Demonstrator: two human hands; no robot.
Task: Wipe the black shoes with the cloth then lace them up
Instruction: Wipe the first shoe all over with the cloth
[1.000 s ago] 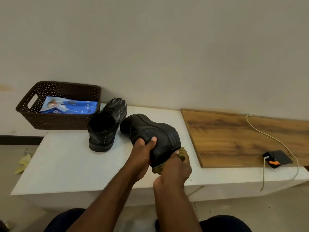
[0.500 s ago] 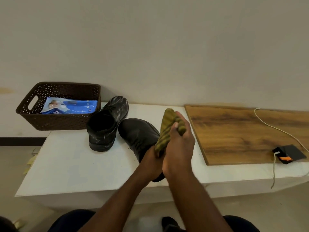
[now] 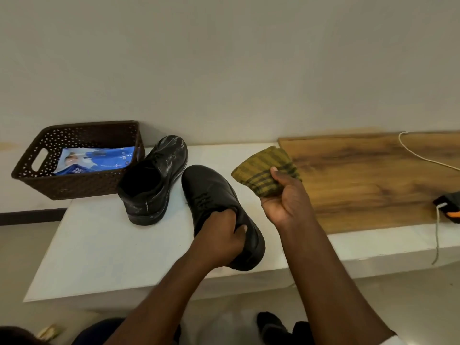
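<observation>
head view, wiping stage. our left hand grips the nearer black shoe at its collar, fingers curled over the opening edge, steadying it on the white desk close to the front edge with its toe pointing away from us. our right hand is raised off the shoe and to its right, fingers and thumb closed around a folded yellow-green striped cloth, which touches neither shoe. the second black shoe stands just beside the first, to its left, toe toward the wall, next to a brown perforated basket holding a blue packet. a wooden board lies on the desk to the right, with a white cord across it and a small dark device at the frame edge.

we judge the task to be in its first half: the cloth is in hand and wiping appears under way on the nearer shoe. the far shoe looks glossy, but we cannot tell whether it has been wiped. the state of the laces on either shoe is too dark to read, so we take lacing of both as remaining.
</observation>
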